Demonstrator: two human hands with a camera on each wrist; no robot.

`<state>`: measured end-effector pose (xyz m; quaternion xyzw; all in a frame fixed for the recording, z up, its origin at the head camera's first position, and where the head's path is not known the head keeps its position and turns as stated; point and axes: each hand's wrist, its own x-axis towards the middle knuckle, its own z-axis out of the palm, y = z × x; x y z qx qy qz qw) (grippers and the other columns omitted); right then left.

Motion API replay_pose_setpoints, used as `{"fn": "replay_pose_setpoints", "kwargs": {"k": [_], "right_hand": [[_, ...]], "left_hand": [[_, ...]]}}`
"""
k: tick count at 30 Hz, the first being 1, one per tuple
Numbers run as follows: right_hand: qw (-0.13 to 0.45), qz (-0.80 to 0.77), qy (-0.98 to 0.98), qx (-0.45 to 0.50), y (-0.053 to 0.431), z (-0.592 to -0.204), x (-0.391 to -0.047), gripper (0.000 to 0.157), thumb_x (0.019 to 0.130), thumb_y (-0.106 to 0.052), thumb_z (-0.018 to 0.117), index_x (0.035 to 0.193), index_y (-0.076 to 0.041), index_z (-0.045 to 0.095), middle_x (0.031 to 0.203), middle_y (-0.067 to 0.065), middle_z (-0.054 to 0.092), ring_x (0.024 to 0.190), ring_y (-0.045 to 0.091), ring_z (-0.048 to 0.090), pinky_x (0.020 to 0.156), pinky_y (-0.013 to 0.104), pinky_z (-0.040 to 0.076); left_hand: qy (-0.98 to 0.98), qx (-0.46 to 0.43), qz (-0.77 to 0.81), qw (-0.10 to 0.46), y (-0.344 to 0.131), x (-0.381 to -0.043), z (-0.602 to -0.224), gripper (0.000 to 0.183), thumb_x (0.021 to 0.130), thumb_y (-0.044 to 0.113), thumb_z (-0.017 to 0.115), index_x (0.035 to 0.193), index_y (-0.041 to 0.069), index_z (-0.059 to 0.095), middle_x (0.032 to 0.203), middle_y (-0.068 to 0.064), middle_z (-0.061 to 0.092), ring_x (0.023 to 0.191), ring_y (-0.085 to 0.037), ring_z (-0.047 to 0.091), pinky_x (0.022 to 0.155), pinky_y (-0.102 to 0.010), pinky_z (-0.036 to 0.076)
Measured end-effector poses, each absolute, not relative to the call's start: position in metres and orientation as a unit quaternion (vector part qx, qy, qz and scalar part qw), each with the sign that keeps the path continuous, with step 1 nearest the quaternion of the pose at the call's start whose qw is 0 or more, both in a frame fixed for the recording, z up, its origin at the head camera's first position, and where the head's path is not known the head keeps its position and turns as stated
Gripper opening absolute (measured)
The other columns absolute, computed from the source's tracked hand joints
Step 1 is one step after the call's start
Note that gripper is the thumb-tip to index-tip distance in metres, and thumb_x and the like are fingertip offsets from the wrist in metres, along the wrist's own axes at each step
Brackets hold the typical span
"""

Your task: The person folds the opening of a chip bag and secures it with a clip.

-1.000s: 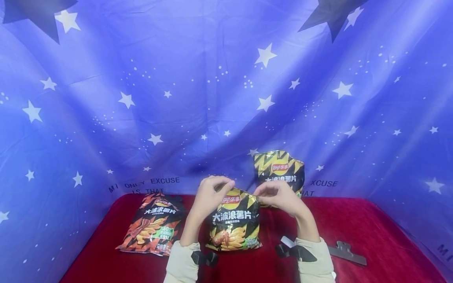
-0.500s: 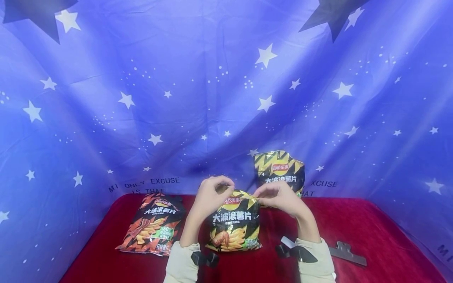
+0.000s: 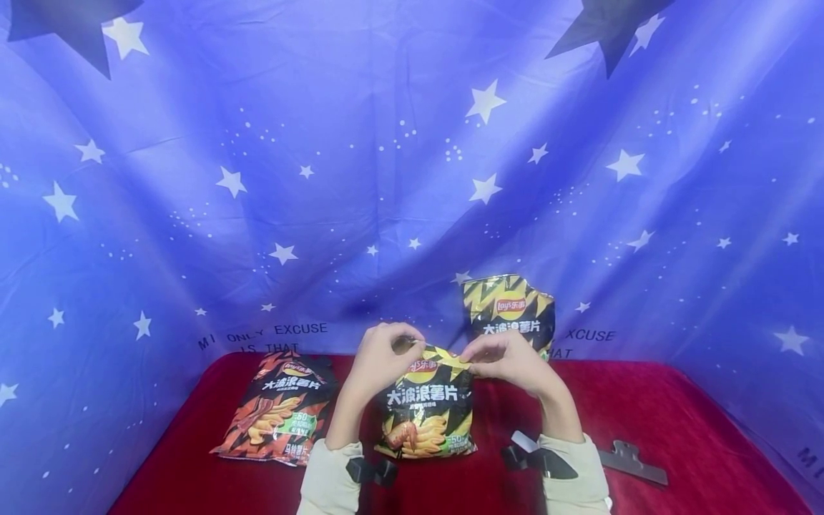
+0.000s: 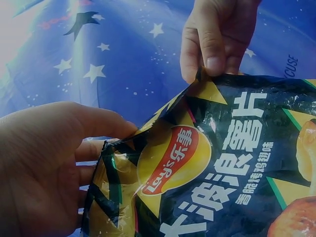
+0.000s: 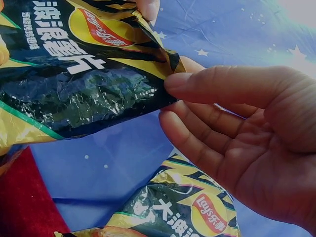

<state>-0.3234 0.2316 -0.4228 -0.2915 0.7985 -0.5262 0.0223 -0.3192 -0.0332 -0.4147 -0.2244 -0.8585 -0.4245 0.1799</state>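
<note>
A black and yellow chip bag [image 3: 428, 422] stands upright in the middle of the red table in the head view. My left hand [image 3: 380, 361] pinches the left part of its top edge between thumb and fingers. At the top right corner, my right hand [image 3: 515, 365] pinches the same edge. Seen from the left wrist, the bag's top [image 4: 173, 158] is creased between both hands, and the left forefinger lies behind the film. The right wrist view shows the right thumb [image 5: 197, 86] pressed on the front of the corner.
A second black and yellow chip bag [image 3: 508, 307] stands behind, to the right. A red and black chip bag [image 3: 283, 411] lies to the left. On the right, a grey wide clip [image 3: 634, 463] lies on the red cloth [image 3: 695, 415]. A starry blue curtain [image 3: 386, 179] hangs behind.
The top edge of the middle bag has creased and bent over a little between the hands. My right fingertips have shifted slightly left; my left hand has barely moved.
</note>
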Motion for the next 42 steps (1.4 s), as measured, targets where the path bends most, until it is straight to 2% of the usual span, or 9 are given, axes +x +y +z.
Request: {"fn": "replay_pose_setpoints", "kwargs": {"k": [13,18,25,32,38,42], "right_hand": [[0.041,-0.521,0.802,-0.291,0.232,-0.421,-0.322,0.020,0.087,-0.008,0.079,0.106,-0.005,0.075,0.101,0.016,0.075,0.090,0.015,0.072,0.082,0.031,0.061],[0.042,-0.539,0.799,-0.265,0.230,-0.424,-0.323,0.021,0.092,-0.012,0.075,0.111,-0.003,0.073,0.106,0.017,0.074,0.091,0.015,0.072,0.080,0.037,0.063],[0.040,-0.554,0.800,-0.228,0.224,-0.425,-0.324,0.027,0.094,-0.016,0.073,0.115,0.002,0.073,0.107,0.016,0.076,0.090,0.012,0.072,0.079,0.034,0.063],[0.055,-0.554,0.806,-0.201,0.218,-0.423,-0.324,0.030,0.094,-0.019,0.074,0.112,0.005,0.075,0.103,0.018,0.077,0.085,0.014,0.073,0.080,0.047,0.062],[0.045,-0.548,0.813,-0.192,0.213,-0.422,-0.322,0.026,0.090,-0.018,0.078,0.108,0.001,0.078,0.103,0.017,0.078,0.089,0.013,0.071,0.077,0.032,0.061],[0.036,-0.547,0.815,-0.189,0.209,-0.421,-0.321,0.024,0.089,-0.017,0.078,0.106,0.001,0.078,0.102,0.017,0.077,0.086,0.013,0.070,0.074,0.030,0.060]], "left_hand": [[-0.863,-0.237,-0.408,0.179,-0.034,-0.320,-0.414,0.006,0.090,0.021,0.076,0.093,0.017,0.079,0.091,0.007,0.077,0.084,-0.012,0.063,0.085,-0.033,0.047],[-0.863,-0.235,-0.410,0.180,-0.034,-0.319,-0.414,0.004,0.090,0.020,0.076,0.093,0.017,0.079,0.089,0.007,0.077,0.079,-0.011,0.059,0.081,-0.032,0.045],[-0.863,-0.233,-0.408,0.184,-0.033,-0.320,-0.415,0.004,0.089,0.018,0.078,0.092,0.018,0.079,0.090,0.007,0.077,0.082,-0.012,0.062,0.084,-0.034,0.046],[-0.861,-0.226,-0.418,0.180,-0.032,-0.321,-0.416,0.004,0.087,0.016,0.080,0.090,0.019,0.079,0.091,0.006,0.078,0.088,-0.015,0.068,0.094,-0.039,0.049],[-0.859,-0.221,-0.425,0.180,-0.032,-0.320,-0.417,0.005,0.086,0.014,0.081,0.089,0.018,0.079,0.090,0.005,0.078,0.085,-0.014,0.066,0.086,-0.035,0.048],[-0.861,-0.220,-0.423,0.175,-0.032,-0.320,-0.416,0.005,0.087,0.015,0.081,0.090,0.018,0.079,0.090,0.006,0.078,0.084,-0.013,0.065,0.085,-0.034,0.047]]}}
